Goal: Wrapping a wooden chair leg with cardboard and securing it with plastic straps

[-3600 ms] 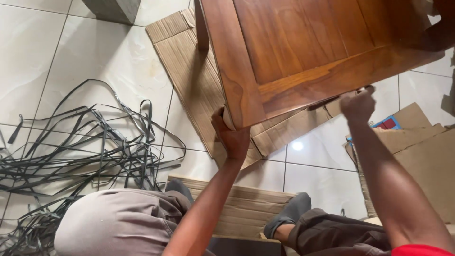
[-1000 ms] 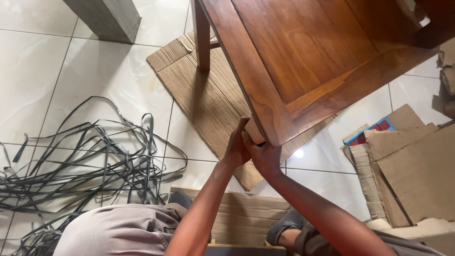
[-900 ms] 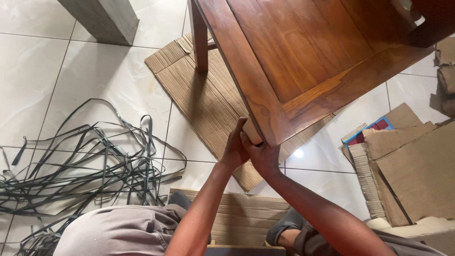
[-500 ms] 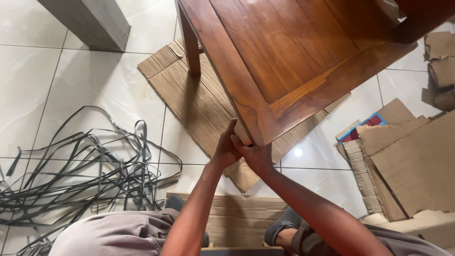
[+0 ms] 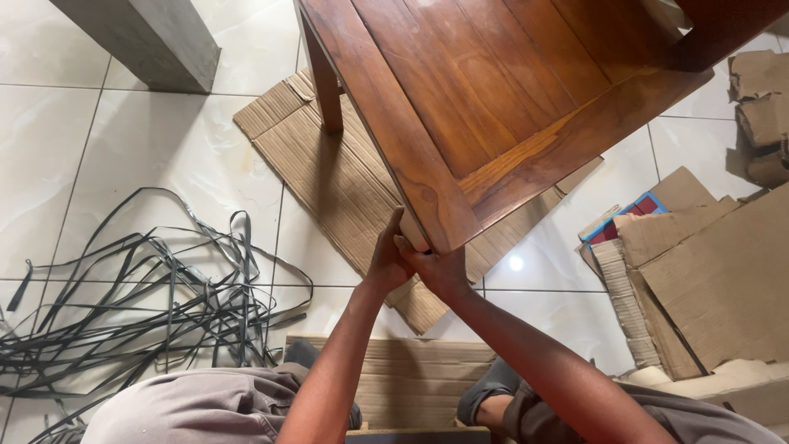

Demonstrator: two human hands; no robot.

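Note:
A brown wooden table point(image 5: 485, 90) with a panelled top stands in front of me, its near corner pointing at me. Both hands meet under that corner. My left hand point(image 5: 386, 263) presses against the left side of the corner, fingers reaching up to the edge. My right hand point(image 5: 440, 267) cups the corner from below, next to the left hand. What lies between the palms is hidden by the tabletop. One table leg point(image 5: 326, 90) shows at the far left, standing on a sheet of cardboard point(image 5: 329, 181).
A tangle of black plastic straps point(image 5: 140, 296) lies on the white tiled floor at the left. Folded cardboard pieces point(image 5: 707, 271) pile up at the right. A grey concrete column point(image 5: 140, 37) rises at the top left. My knees and feet rest on cardboard point(image 5: 411, 378) below.
My right hand left the table's right edge and joined the left hand under the near corner. Over the last second the view shifted slightly; the hands stay at the corner.

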